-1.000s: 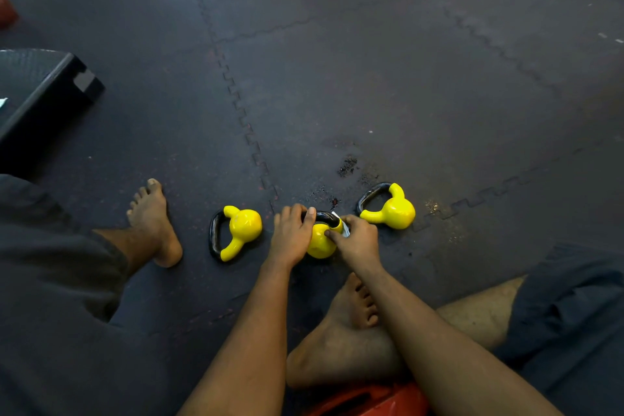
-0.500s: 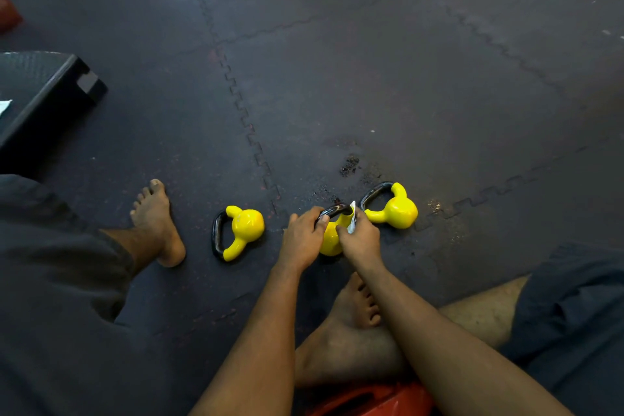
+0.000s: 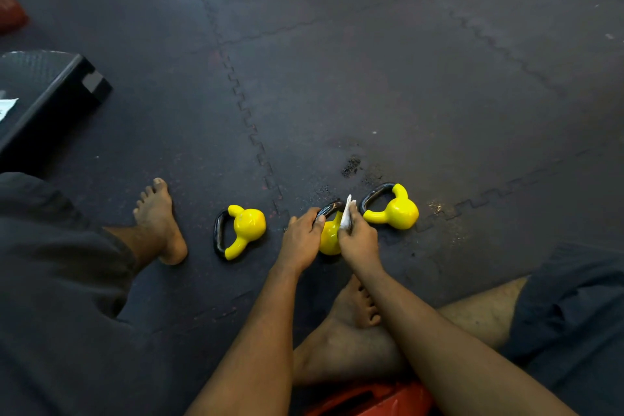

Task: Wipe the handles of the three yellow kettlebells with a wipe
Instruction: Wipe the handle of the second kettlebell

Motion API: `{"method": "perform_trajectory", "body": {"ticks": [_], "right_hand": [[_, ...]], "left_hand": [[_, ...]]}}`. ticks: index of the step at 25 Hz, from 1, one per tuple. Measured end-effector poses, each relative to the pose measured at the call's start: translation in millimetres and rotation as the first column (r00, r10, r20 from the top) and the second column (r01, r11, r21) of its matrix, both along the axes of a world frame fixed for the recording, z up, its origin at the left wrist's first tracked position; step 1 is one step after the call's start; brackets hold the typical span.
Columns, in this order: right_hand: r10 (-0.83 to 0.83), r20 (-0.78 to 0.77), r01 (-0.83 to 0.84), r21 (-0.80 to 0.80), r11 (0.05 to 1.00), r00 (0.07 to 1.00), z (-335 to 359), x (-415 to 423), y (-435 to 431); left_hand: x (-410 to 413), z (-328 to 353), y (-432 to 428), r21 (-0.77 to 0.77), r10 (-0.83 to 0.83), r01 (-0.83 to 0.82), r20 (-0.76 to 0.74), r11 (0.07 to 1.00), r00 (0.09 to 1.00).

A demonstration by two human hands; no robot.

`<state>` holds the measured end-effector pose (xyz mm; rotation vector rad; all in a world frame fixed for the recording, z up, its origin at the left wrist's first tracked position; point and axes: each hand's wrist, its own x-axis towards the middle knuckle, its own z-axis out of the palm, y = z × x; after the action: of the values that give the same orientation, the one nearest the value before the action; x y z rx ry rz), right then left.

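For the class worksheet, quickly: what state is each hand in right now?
Left hand: closed on the handle of the middle kettlebell.
Right hand: closed, pinching the wipe.

The middle kettlebell (image 3: 329,240) has been tipped: its black handle (image 3: 329,208), which a second ago lay level across the frame under the fingers, now slants up toward the upper right, and the yellow body shows as a narrower strip between the two hands. The left hand (image 3: 302,241) has gone from lying over the top of the handle with its fingers reaching forward to gripping the handle's lower left end, fingers curled round it. The wipe (image 3: 346,214), earlier a small pale scrap pressed flat at the handle's right end, now stands on edge, pinched by the right hand (image 3: 359,241), against the handle's upper end
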<state>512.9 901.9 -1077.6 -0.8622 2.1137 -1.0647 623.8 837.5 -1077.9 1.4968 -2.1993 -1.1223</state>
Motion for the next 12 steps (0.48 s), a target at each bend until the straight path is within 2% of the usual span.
{"method": "perform_trajectory", "body": {"ticks": [3,5,8,12], "right_hand": [[-0.042,-0.022,0.042,0.039,0.998,0.999,-3.2,-4.2,-0.3],[-0.087,-0.006,0.087,-0.042,0.995,0.996,0.6,-5.8,-2.0],[-0.066,0.012,0.067,-0.134,0.989,0.998,5.2,-4.2,-3.9],[-0.065,0.040,0.067,-0.043,0.997,0.997,1.8,-14.7,-5.4]], "left_hand": [[-1.6,2.1,3.7,0.037,0.003,-0.002,-0.035,0.999,0.999],[-3.4,6.4,6.3,0.031,0.005,-0.004,-0.026,1.000,1.000],[-5.0,8.8,6.3,0.029,-0.007,0.007,0.001,1.000,1.000],[-6.3,10.1,6.0,0.034,-0.020,0.019,0.012,0.999,1.000]]}}
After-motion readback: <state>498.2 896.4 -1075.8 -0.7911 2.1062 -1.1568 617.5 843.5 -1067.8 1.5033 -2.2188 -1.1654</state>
